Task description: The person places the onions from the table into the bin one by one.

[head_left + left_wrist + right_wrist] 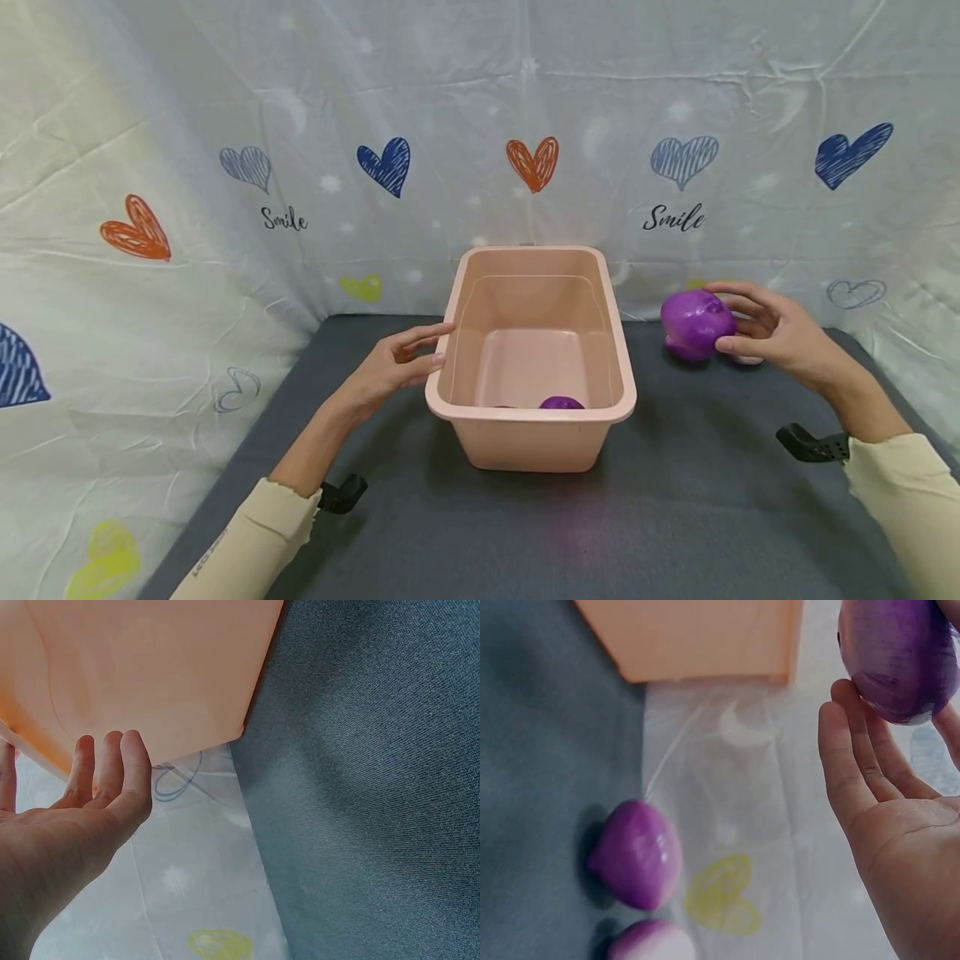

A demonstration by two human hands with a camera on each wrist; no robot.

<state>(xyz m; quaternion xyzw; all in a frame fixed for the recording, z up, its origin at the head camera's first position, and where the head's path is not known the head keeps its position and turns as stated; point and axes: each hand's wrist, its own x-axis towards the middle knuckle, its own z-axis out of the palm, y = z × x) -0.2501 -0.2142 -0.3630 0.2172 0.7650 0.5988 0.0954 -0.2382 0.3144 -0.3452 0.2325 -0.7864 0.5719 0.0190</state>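
Pink bin (531,333) at centre of the grey table (675,517), long side running away from the viewer, open top up. One purple onion (561,403) already lying inside, against the near wall.

Left hand (390,371) beside the bin's left rim, fingers straight and loosely spread, tips at or just off the rim; contact not certain from either view. Placement reads as steadying the bin so it stays put. Holding nothing.

Right hand (765,329) well right of the bin, near the backdrop (225,125), fingers and thumb curled round a second onion (696,323). In the wrist view that onion (900,656) sits at the fingertips rather than deep in the palm, a light grasp suited to a smooth, rounded toy.

Also in the wrist view, two more pieces on the table near the cloth edge: a purple one (636,855) and a paler one (651,941) just beside it, partly cut off by the frame.
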